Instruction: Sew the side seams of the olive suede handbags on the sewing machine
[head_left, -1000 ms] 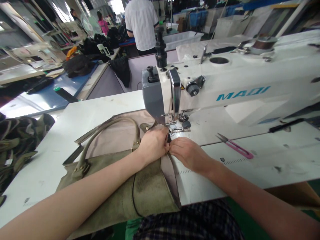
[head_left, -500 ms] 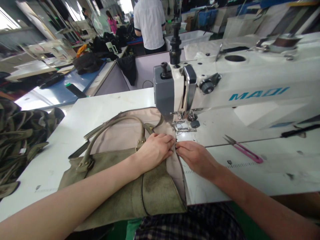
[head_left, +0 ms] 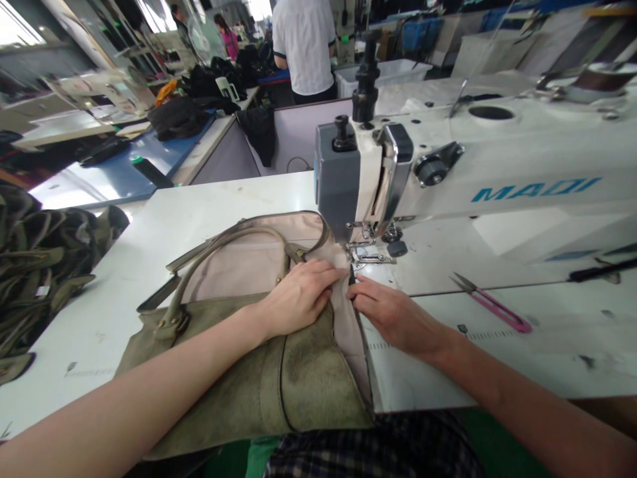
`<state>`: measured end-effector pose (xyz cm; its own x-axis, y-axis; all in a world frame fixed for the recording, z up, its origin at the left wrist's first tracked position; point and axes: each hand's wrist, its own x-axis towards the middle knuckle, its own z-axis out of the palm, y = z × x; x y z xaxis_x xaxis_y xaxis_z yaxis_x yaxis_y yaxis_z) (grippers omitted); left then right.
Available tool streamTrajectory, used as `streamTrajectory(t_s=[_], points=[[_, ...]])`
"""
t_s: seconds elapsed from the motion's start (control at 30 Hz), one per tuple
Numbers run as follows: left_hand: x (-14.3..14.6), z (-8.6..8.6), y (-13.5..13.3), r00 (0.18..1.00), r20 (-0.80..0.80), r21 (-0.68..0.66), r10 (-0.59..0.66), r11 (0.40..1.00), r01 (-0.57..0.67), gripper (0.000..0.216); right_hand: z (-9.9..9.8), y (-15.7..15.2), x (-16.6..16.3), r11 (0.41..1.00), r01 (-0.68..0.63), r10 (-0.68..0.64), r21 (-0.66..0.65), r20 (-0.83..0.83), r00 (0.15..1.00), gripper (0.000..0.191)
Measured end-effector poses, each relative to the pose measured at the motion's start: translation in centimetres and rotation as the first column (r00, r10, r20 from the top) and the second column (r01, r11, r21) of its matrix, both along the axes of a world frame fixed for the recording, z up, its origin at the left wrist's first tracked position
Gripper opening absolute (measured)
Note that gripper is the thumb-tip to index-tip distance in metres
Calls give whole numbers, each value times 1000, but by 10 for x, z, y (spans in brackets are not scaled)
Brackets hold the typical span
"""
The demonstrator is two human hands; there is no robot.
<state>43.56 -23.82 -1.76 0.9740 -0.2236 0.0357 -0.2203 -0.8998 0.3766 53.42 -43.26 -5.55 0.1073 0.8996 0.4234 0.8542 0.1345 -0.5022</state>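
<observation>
An olive suede handbag point(head_left: 259, 385) with a pale lining lies on the white table point(head_left: 124, 265), its open edge just in front of the presser foot point(head_left: 363, 255) of a white MAQI sewing machine point(head_left: 497, 172). My left hand point(head_left: 298, 295) presses flat on the bag's lining next to the seam. My right hand point(head_left: 393, 312) pinches the bag's edge just right of that seam, a short way in front of the foot. The two hands almost touch. The bag's two handles point(head_left: 219, 249) arch to the left.
Pink thread snips point(head_left: 490, 302) lie on the table to the right. A pile of olive bags point(head_left: 40, 259) sits at the left edge. Behind stand a blue table with dark cloth point(head_left: 179, 116) and a person in a white shirt point(head_left: 303, 43).
Both hands have slid back towards me, away from the presser foot, staying on the bag's edge. The view has shifted left and down, so the machine sits further right.
</observation>
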Motion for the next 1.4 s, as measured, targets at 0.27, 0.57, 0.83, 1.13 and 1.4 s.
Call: streamTrajectory(t_s=[0.27, 0.57, 0.83, 1.13, 1.4], points=[[-3, -1, -4, 1000, 14, -27, -6, 1000, 6, 47, 17, -2, -26, 961, 271, -258, -60, -549, 795, 24], [-3, -2, -3, 999, 14, 2, -42, 999, 42, 53, 45, 13, 0, 868, 90, -496, -489, -840, 219, 31], [-2, 0, -2, 998, 19, 8, -60, 998, 59, 53, 39, 12, -2, 916, -54, -386, -397, -911, 142, 37], [-1, -1, -2, 992, -27, 145, -126, 981, 129, 52, 44, 17, 0, 865, 20, -499, -502, -854, 144, 27], [-2, 1, -8, 990, -37, 279, -133, 950, 138, 46, 13, -11, -28, 908, 243, -418, -340, -706, 572, 37]])
